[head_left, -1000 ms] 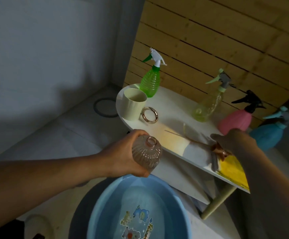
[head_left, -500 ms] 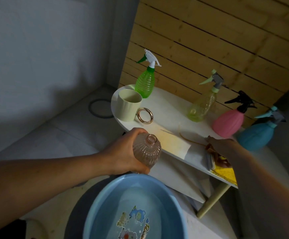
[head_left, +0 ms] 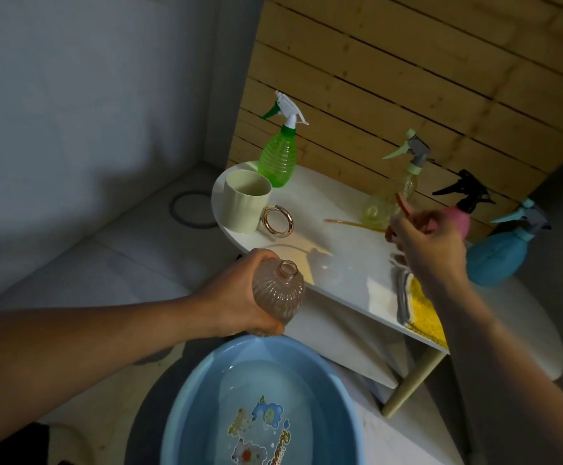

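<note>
Your left hand [head_left: 236, 293] wraps the ribbed glass bottle [head_left: 278, 297] by its belly; treat it as fragile and slippery. At 2 o'clock, your right hand [head_left: 428, 243] pinches the light sprayer stem [head_left: 350, 223].

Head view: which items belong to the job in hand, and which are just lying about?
In hand: left hand gripping ribbed glass bottle; right hand pinching sprayer tube; blue basin below, likely.
Lying about: cream mug, green spray bottle, clear spray bottle, pink spray bottle, blue spray bottle, yellow cloth.
</note>
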Motion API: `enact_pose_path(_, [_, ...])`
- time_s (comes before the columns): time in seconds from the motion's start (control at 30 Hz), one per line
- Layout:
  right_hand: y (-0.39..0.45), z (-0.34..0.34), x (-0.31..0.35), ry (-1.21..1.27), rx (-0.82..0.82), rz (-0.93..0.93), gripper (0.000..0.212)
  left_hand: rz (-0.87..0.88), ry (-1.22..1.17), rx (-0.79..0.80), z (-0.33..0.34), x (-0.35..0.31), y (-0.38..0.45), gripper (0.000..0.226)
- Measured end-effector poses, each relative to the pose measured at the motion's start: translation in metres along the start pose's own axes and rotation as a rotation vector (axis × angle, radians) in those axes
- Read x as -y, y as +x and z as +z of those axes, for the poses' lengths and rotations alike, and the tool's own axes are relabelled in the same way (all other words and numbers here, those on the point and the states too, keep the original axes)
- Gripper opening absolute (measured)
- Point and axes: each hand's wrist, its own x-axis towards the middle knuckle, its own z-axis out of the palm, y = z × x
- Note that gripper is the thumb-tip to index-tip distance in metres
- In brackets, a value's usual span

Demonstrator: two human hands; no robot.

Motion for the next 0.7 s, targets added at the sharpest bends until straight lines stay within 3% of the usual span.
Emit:
enact_pose_path(0.07, [-0.009,0.000,0.011,0.018,-0.042,-0.108,0.072,-0.004,0.001,0.001,0.001,-0.001,0.000,0.106])
enact_pose_path(0.13, [-0.021,-0.003,0.025,-0.108,-0.127,-0.284,0.085,-0.004,0.007,0.007,0.001,-0.002,0.001,0.107])
enact_pose_path(0.37, [-0.062,-0.013,0.057,-0.194,-0.222,-0.783,0.085,0.019,-0.003,0.054,0.002,-0.002,0.001,0.106])
enact_pose_path(0.7, [-0.059,-0.019,0.062,-0.095,-0.315,-1.118,0.073,0.094,-0.017,0.048,0.003,-0.004,0.000,0.098])
